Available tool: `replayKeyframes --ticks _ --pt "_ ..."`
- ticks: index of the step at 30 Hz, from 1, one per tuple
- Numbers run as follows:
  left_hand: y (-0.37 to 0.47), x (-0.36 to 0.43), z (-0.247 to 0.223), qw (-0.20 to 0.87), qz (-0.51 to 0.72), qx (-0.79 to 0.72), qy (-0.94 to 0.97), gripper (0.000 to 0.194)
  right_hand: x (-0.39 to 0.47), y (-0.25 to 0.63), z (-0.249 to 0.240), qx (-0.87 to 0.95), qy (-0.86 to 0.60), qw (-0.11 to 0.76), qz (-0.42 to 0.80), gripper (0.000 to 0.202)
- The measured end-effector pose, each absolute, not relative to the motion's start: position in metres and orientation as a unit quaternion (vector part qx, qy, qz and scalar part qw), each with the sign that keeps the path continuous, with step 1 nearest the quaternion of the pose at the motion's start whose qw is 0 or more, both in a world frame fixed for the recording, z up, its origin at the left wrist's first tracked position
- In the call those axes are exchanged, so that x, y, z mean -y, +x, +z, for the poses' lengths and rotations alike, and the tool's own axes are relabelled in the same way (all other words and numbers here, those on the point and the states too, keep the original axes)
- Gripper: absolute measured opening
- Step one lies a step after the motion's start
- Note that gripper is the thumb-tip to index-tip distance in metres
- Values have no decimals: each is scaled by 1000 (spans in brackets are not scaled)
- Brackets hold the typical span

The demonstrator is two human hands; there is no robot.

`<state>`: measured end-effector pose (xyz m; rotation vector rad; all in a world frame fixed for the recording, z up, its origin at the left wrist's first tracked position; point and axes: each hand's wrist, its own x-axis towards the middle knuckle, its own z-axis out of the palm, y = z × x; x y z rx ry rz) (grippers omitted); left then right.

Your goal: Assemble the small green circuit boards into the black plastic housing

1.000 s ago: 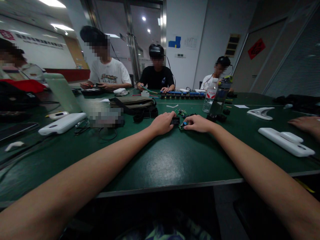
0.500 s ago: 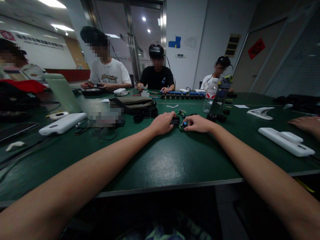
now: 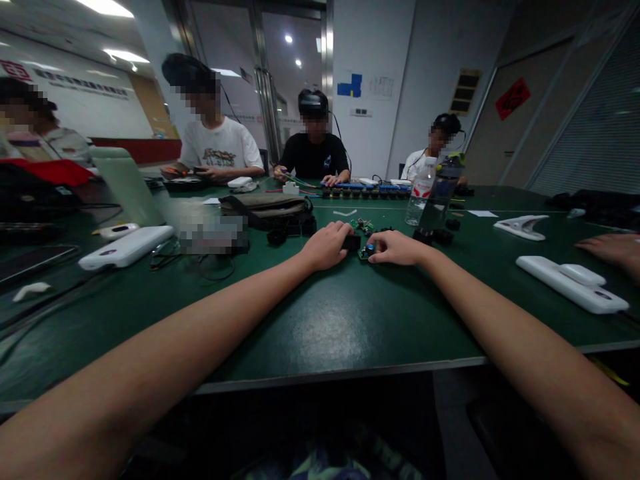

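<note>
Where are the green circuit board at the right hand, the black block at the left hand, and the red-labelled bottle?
Green circuit board [image 3: 364,255]: head view, its exposed left part.
Black block [image 3: 353,243]: head view, its visible middle.
Red-labelled bottle [image 3: 421,190]: head view, its label.

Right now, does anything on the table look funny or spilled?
I see no spill. The pale green container at left seems to lean, probably just because the wide view slants things near its edges.

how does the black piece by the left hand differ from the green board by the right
The black piece looks uniformly dark, while the green board carries a blue part. The black piece is at the left hand, the green board at the right hand. Both look smaller than either hand.
</note>
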<state>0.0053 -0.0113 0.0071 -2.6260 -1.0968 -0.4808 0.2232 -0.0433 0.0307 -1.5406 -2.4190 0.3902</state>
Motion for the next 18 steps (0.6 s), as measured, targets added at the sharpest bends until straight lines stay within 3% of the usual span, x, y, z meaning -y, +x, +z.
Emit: replayKeyframes --ticks 18 --pt "4 15 11 122 -178 344 -914 38 43 223 30 826 -523 144 150 21"
